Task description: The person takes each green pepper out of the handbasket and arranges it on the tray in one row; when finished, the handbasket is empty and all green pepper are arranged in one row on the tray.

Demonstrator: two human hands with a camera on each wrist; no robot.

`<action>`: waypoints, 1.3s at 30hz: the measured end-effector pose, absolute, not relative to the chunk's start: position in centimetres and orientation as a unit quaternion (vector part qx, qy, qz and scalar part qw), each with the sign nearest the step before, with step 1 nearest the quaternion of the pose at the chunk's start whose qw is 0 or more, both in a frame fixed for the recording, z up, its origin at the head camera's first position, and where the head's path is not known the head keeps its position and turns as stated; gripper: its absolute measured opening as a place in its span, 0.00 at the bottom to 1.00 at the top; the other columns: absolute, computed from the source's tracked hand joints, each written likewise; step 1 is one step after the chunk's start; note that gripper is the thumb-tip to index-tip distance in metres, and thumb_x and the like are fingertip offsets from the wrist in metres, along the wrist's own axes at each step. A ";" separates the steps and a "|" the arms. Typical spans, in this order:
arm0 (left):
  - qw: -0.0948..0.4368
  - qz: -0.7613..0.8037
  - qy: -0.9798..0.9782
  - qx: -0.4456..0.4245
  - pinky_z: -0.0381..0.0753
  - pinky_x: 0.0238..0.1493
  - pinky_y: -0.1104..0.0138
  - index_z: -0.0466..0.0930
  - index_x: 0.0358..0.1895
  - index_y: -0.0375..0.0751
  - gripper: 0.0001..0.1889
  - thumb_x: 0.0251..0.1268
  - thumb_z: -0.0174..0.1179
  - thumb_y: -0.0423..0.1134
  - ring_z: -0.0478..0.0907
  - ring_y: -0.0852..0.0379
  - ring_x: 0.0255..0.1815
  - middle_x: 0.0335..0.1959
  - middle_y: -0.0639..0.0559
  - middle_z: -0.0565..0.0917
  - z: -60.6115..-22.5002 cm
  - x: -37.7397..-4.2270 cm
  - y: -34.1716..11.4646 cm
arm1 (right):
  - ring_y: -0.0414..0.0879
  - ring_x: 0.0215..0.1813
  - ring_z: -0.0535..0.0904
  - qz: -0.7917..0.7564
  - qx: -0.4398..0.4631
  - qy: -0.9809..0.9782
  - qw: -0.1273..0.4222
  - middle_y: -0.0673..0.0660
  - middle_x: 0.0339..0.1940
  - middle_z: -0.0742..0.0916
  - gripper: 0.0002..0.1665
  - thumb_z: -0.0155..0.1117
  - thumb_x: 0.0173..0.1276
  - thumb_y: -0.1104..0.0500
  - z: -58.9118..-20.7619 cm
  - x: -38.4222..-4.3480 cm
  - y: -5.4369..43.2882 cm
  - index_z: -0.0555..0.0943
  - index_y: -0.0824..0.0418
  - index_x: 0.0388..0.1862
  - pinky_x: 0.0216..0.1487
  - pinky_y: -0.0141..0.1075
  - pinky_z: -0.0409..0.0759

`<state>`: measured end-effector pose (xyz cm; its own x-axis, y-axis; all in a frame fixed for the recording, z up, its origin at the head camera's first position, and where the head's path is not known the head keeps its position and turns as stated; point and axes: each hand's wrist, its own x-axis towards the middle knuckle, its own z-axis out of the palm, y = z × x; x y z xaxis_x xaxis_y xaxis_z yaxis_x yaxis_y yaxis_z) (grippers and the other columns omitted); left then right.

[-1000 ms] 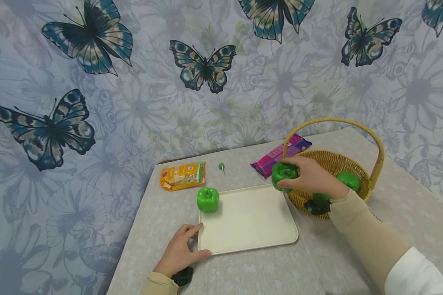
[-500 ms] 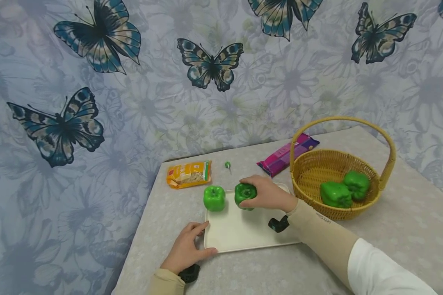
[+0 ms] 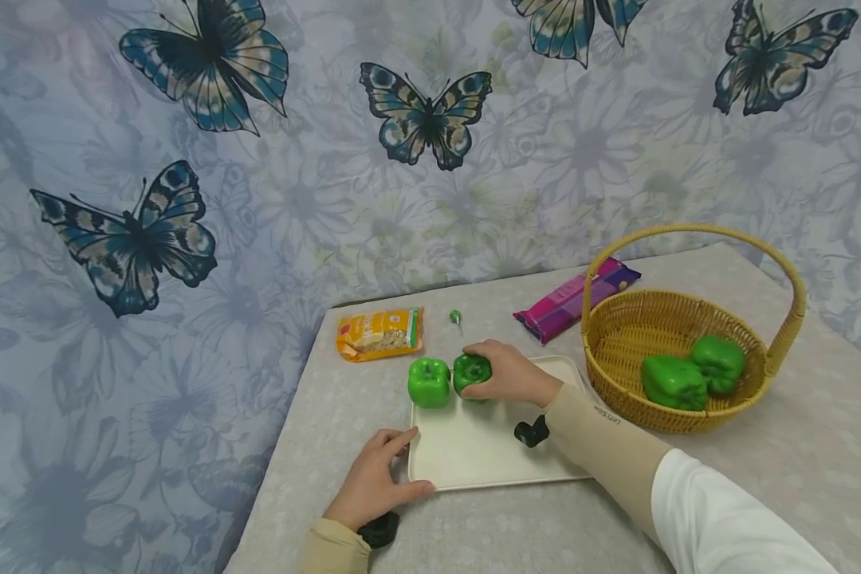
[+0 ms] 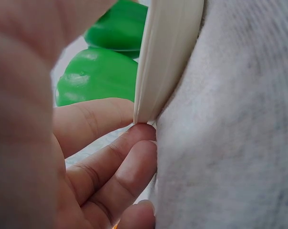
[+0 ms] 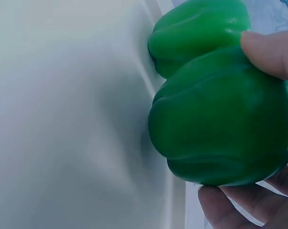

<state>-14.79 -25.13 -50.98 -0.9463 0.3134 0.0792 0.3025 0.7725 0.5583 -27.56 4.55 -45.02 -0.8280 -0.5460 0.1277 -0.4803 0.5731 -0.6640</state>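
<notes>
My right hand (image 3: 509, 376) holds a dark green bell pepper (image 3: 471, 376) over the back left part of a cream tray (image 3: 488, 458). In the right wrist view, thumb and fingers grip that pepper (image 5: 220, 119) from opposite sides, close over the tray's rim. Beside it, at the tray's back left corner, stands a brighter green bell pepper (image 3: 429, 383). My left hand (image 3: 376, 482) holds the tray's near left corner, thumb at the front edge, fingers at the left edge. The left wrist view shows its fingertips (image 4: 141, 131) against the tray rim (image 4: 163, 57).
A wicker basket (image 3: 617, 406) with a tall handle stands to the right, holding two green bell peppers (image 3: 678, 383). Behind the tray lie an orange food packet (image 3: 380, 335), a small green lollipop (image 3: 455, 317) and a purple-pink packet (image 3: 574, 301). A butterfly-patterned wall backs the table.
My right hand has carried the dark green pepper left from the basket's edge to beside the other pepper on the tray. My left hand has stayed at the tray's corner.
</notes>
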 end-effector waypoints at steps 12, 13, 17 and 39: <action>0.004 0.294 0.941 0.170 0.80 0.49 0.62 0.73 0.75 0.48 0.52 0.48 0.72 0.73 0.76 0.60 0.49 0.56 0.56 0.76 -50.9 -14.9 -25.1 | 0.53 0.60 0.79 -0.366 -0.289 0.884 0.045 0.62 0.65 0.81 0.49 0.78 0.62 0.42 -46.3 -27.9 4.4 0.72 0.63 0.75 0.60 0.51 0.78; 0.005 0.295 0.940 0.169 0.80 0.49 0.61 0.73 0.75 0.48 0.52 0.48 0.72 0.73 0.76 0.60 0.49 0.56 0.56 0.76 -50.9 -14.9 -25.1 | 0.54 0.60 0.79 -0.368 -0.287 0.883 0.045 0.62 0.65 0.81 0.49 0.78 0.62 0.42 -46.4 -27.9 4.4 0.72 0.63 0.75 0.60 0.52 0.78; 0.011 0.298 0.941 0.161 0.80 0.50 0.62 0.73 0.75 0.48 0.52 0.47 0.72 0.74 0.75 0.60 0.50 0.56 0.56 0.76 -50.7 -14.8 -25.1 | 0.53 0.61 0.78 -0.373 -0.287 0.881 0.050 0.62 0.66 0.80 0.49 0.78 0.62 0.43 -46.6 -28.1 4.3 0.70 0.61 0.77 0.60 0.52 0.78; 0.001 0.282 0.946 0.161 0.80 0.48 0.62 0.74 0.74 0.49 0.52 0.47 0.72 0.75 0.74 0.62 0.48 0.55 0.57 0.76 -50.9 -14.9 -25.0 | 0.59 0.79 0.64 -0.397 -0.303 0.863 0.073 0.58 0.82 0.65 0.54 0.71 0.67 0.35 -41.9 -26.2 11.3 0.58 0.48 0.85 0.73 0.62 0.67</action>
<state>-14.90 -24.98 -50.93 -0.9479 0.3059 0.0892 0.3047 0.7886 0.5342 -26.21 11.30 -41.93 -0.8051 -0.5820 0.1144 -0.4655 0.5004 -0.7300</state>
